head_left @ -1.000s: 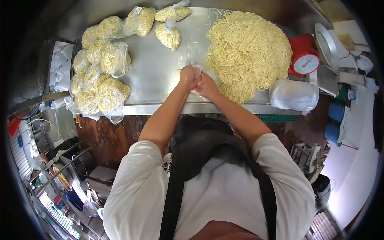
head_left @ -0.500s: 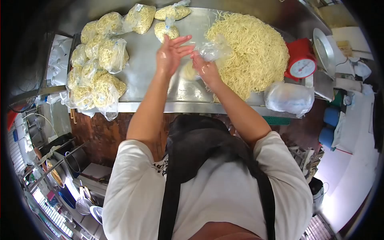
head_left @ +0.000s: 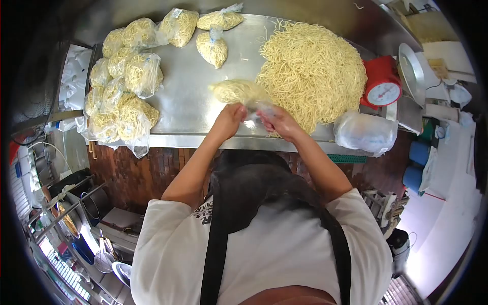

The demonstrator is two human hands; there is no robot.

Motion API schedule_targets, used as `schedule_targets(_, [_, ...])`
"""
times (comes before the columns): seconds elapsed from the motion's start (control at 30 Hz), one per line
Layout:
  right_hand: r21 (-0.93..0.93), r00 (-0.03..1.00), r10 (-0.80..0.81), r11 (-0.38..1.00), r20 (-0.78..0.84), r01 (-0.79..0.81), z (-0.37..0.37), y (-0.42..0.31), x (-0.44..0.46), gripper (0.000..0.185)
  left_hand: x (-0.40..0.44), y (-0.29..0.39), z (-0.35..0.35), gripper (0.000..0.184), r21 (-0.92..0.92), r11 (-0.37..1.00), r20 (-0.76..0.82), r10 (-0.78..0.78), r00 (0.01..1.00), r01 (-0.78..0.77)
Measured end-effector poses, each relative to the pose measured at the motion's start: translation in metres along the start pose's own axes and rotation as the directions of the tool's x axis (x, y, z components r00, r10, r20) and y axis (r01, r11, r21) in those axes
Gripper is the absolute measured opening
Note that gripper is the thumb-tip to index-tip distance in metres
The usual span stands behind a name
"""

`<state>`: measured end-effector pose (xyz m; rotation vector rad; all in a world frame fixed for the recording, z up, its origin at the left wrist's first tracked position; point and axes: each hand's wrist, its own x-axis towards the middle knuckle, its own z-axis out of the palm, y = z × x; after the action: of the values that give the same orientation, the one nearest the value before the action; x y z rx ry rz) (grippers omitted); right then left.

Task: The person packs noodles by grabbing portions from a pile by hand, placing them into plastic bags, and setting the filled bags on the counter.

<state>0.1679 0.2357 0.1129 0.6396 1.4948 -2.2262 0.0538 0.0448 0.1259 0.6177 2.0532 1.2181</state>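
A clear plastic bag of noodles point(head_left: 236, 91) lies tilted on the steel table, its filled end toward the left and its loose plastic gathered toward the right. My right hand point(head_left: 279, 123) is closed on the gathered plastic of the bag's top. Just below the noodle-filled part, my left hand point(head_left: 230, 121) is closed, its fingers pinched at the bag's neck. The plastic between my hands is slightly blurred. To the right, close to the bag, spreads a large heap of loose yellow noodles point(head_left: 315, 71).
Several filled noodle bags point(head_left: 142, 76) are piled at the left, and a tied bag point(head_left: 212, 50) lies beyond my hands. A red dial scale point(head_left: 382, 84) stands right of the heap. In front of it sits a pack of clear plastic bags point(head_left: 365, 133) at the steel table's point(head_left: 183, 76) edge.
Both hands have come down toward the table's near edge. My left hand has gone from open to closed at the bag. The bag has swung from below my hands to their far side.
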Motion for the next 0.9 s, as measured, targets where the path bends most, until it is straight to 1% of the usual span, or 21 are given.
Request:
schedule_targets(0.03, [-0.247, 0.994, -0.090, 0.966, -0.064, 0.072, 0.015, -0.022, 0.001, 0.019, -0.004, 0.003, -0.002, 0.021, 0.195, 0.975, 0.003, 0.108, 0.994, -0.107])
schedule_targets(0.07, [-0.516, 0.947, -0.316, 0.822, -0.062, 0.240, 0.016, -0.026, 0.015, 0.017, -0.006, 0.004, -0.003, 0.018, 0.382, 0.901, 0.026, 0.213, 0.977, -0.206])
schedule_targets(0.1, [-0.735, 0.858, -0.513, 0.579, 0.008, 0.352, 0.015, -0.029, 0.032, 0.016, -0.001, -0.001, -0.005, 0.011, 0.391, 0.888, 0.071, 0.235, 0.969, -0.244])
schedule_targets(0.13, [-0.877, 0.738, -0.661, 0.268, 0.134, 0.399, 0.016, -0.030, 0.047, 0.015, 0.004, -0.006, -0.005, 0.010, 0.412, 0.880, 0.059, 0.235, 0.970, -0.238])
schedule_targets(0.2, [-0.833, 0.824, -0.566, 0.465, -0.018, 0.301, 0.018, -0.017, 0.076, 0.015, 0.016, -0.019, -0.001, 0.009, 0.453, 0.860, 0.038, 0.244, 0.969, -0.234])
schedule_targets(0.23, [-0.798, 0.859, -0.505, 0.551, -0.086, 0.244, 0.022, -0.015, 0.083, 0.015, 0.020, -0.028, 0.003, 0.010, 0.417, 0.885, 0.024, 0.217, 0.976, -0.207])
schedule_targets(0.33, [-0.668, 0.890, -0.398, 0.727, -0.221, 0.159, 0.038, -0.003, 0.079, 0.021, 0.029, -0.054, 0.015, 0.016, 0.300, 0.947, -0.023, 0.129, 0.991, -0.116])
schedule_targets(0.37, [-0.733, 0.848, -0.510, 0.631, -0.147, 0.253, 0.038, 0.006, 0.078, 0.020, 0.029, -0.064, 0.017, 0.017, 0.288, 0.950, -0.044, 0.138, 0.989, -0.120])
schedule_targets(0.43, [-0.820, 0.720, -0.693, 0.395, 0.029, 0.413, 0.034, 0.023, 0.073, 0.020, 0.025, -0.072, 0.019, 0.019, 0.265, 0.955, -0.086, 0.159, 0.984, -0.131])
schedule_targets(0.53, [-0.900, 0.718, -0.685, 0.228, 0.123, 0.372, 0.032, 0.029, 0.071, 0.018, 0.026, -0.082, 0.035, 0.019, 0.200, 0.968, -0.166, 0.184, 0.969, -0.150])
schedule_targets(0.63, [-0.927, 0.725, -0.672, 0.157, 0.152, 0.340, 0.031, 0.034, 0.079, 0.027, 0.022, -0.079, 0.045, 0.023, 0.052, 0.995, -0.261, -0.069, 0.963, 0.086])
schedule_targets(0.73, [-0.923, 0.751, -0.659, 0.256, 0.050, 0.286, 0.037, 0.038, 0.078, 0.035, 0.017, -0.073, 0.052, 0.028, -0.087, 0.992, -0.402, -0.114, 0.909, 0.087])
schedule_targets(0.77, [-0.859, 0.821, -0.571, 0.431, -0.022, 0.276, 0.036, 0.036, 0.079, 0.034, 0.017, -0.075, 0.053, 0.029, -0.082, 0.996, -0.415, -0.063, 0.908, 0.032])
schedule_targets(0.83, [-0.654, 0.932, -0.343, 0.733, -0.119, 0.186, 0.034, 0.019, 0.075, 0.033, 0.019, -0.080, 0.055, 0.031, -0.072, 0.994, -0.432, 0.040, 0.901, -0.079])
schedule_targets(0.9, [-0.521, 0.995, -0.103, 0.849, 0.013, 0.095, 0.014, 0.006, 0.077, 0.031, 0.023, -0.076, 0.053, 0.032, -0.159, 0.980, -0.333, 0.058, 0.941, -0.117])
